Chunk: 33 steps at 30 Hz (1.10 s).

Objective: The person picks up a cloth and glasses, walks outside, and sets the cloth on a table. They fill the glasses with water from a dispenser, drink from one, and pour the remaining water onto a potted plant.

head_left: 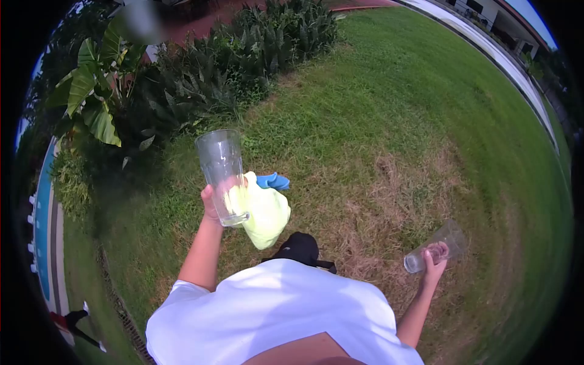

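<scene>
Clear drinking glass (pixel 220 163), slightly tilted, sits in the grasp of a person's left hand (pixel 210 207), a yellow cloth (pixel 267 216) just beside it, as the right hand (pixel 434 266) grips a second glass (pixel 451 235).

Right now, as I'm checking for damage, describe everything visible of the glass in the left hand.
The tall tumbler looks like clear glass, with a wide rim, faint facets and sides narrowing to a thick-looking base. The left hand holds it above the grass, rim toward the picture's top. A yellow cloth shows through and beside its lower part; whether any is inside is unclear. Fine damage cannot be judged.
</scene>
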Motion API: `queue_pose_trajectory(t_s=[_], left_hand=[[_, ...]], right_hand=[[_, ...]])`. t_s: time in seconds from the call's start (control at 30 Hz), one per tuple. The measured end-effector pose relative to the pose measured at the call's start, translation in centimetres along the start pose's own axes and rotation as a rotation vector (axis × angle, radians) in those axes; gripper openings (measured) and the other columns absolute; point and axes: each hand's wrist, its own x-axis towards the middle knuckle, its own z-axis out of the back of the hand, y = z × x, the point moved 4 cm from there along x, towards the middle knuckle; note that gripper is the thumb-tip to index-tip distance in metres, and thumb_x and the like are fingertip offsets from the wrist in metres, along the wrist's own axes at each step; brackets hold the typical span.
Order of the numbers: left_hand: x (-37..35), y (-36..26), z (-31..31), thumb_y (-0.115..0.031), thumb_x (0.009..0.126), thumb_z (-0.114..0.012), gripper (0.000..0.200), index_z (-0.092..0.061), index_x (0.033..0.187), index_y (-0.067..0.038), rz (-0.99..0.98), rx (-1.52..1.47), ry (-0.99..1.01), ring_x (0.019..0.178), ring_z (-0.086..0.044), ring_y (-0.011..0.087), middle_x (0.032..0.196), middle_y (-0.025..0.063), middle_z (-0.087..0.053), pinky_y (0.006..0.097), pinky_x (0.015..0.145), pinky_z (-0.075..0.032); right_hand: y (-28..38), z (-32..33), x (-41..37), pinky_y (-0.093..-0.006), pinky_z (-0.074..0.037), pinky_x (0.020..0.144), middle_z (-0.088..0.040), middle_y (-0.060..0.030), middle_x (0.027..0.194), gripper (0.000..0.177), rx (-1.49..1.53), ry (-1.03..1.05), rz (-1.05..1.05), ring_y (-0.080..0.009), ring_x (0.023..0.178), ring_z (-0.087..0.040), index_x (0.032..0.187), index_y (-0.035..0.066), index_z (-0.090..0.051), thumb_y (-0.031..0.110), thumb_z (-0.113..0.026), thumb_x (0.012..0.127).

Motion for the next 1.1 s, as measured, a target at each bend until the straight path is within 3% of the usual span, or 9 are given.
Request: queue_pose_trajectory(t_s=[0.2,0.3,0.4,0.5,0.67,0.8,0.9,0.93,1.1], left_hand=[[19.8,1.6,-2.0,-0.072,0.057,-0.057,0.089,-0.049,0.101,0.005,0.015,-0.004,0.000,0.076,-0.059,0.0187,0.088,0.0109,-0.057,0.0285,0.065,-0.051],[30.6,4.9,-3.9,-0.070,0.061,-0.055,0.084,-0.051,0.099,0.005,0.062,0.088,-0.024,0.075,-0.058,0.0184,0.088,0.0111,-0.056,0.0288,0.065,-0.049],[44.0,7.9,-7.3,-0.067,0.063,-0.055,0.080,-0.052,0.099,0.005,0.016,0.042,-0.097,0.074,-0.058,0.0183,0.087,0.0116,-0.057,0.0294,0.063,-0.049],[56.6,10.7,-12.0,-0.065,0.063,-0.057,0.082,-0.050,0.104,0.005,0.058,-0.066,-0.202,0.073,-0.059,0.0186,0.089,0.0121,-0.057,0.0299,0.061,-0.051],[79.9,15.2,-18.9,-0.071,0.060,-0.056,0.091,-0.045,0.105,0.007,0.218,-0.220,0.290,0.073,-0.058,0.0172,0.088,0.0112,-0.055,0.0261,0.060,-0.050],[96.0,20.7,-23.5,-0.070,0.059,-0.058,0.087,-0.049,0.099,0.007,0.211,-0.141,0.220,0.070,-0.058,0.0160,0.085,0.0115,-0.057,0.0254,0.059,-0.049],[105.8,24.5,-24.9,-0.067,0.060,-0.058,0.084,-0.050,0.101,0.006,0.185,-0.156,0.081,0.072,-0.059,0.0171,0.087,0.0131,-0.057,0.0268,0.060,-0.050],[108.8,24.7,-25.3,-0.064,0.061,-0.060,0.082,-0.050,0.103,0.006,0.133,-0.151,-0.068,0.074,-0.060,0.0186,0.089,0.0142,-0.058,0.0289,0.061,-0.051],[123.9,22.4,-27.3,-0.065,0.069,-0.054,0.078,-0.047,0.107,0.003,0.044,-0.185,-0.165,0.076,-0.057,0.0195,0.090,0.0128,-0.055,0.0305,0.062,-0.051]], right_hand=[[1.4,-13.0,28.7,-0.0288,-0.044,0.079,-0.050,-0.0069,0.098,0.057,-0.278,0.206,0.215,-0.0153,0.088,-0.053,0.111,0.003,-0.041,0.005,-0.072,0.063],[1.1,-16.5,39.3,-0.0291,-0.046,0.073,-0.053,-0.0064,0.092,0.049,-0.248,0.351,0.004,-0.0158,0.081,-0.055,0.107,0.002,-0.045,0.009,-0.071,0.066],[-4.3,-15.7,47.5,-0.0317,-0.048,0.065,-0.056,-0.0069,0.083,0.037,0.078,0.267,-0.501,-0.0176,0.071,-0.056,0.099,0.003,-0.049,0.021,-0.066,0.072],[-6.4,-14.2,52.6,-0.0369,-0.051,0.060,-0.058,-0.0100,0.074,0.044,0.379,0.049,-0.703,-0.0244,0.063,-0.058,0.088,0.004,-0.054,0.045,-0.058,0.074],[-9.2,-10.3,64.8,-0.0355,-0.052,0.059,-0.059,-0.0118,0.071,0.055,0.570,-0.243,-0.687,-0.0261,0.063,-0.060,0.086,0.002,-0.054,0.056,-0.056,0.071],[-10.6,-11.7,79.2,-0.0348,-0.051,0.059,-0.058,-0.0107,0.072,0.051,0.331,-0.403,-0.681,-0.0244,0.061,-0.058,0.083,0.004,-0.053,0.055,-0.055,0.072],[-13.3,-14.1,93.9,-0.0324,-0.049,0.057,-0.055,-0.0085,0.071,0.046,0.441,-0.198,-0.664,-0.0219,0.061,-0.056,0.084,0.006,-0.053,0.051,-0.057,0.074],[-12.8,-16.2,99.0,-0.0295,-0.046,0.056,-0.054,-0.0060,0.071,0.038,0.371,-0.300,-0.670,-0.0186,0.062,-0.054,0.086,0.007,-0.053,0.043,-0.059,0.076],[-9.3,-29.8,127.4,-0.0260,-0.046,0.060,-0.055,-0.0050,0.077,0.032,0.094,0.034,-0.434,-0.0141,0.068,-0.055,0.099,0.006,-0.047,0.020,-0.065,0.076]])
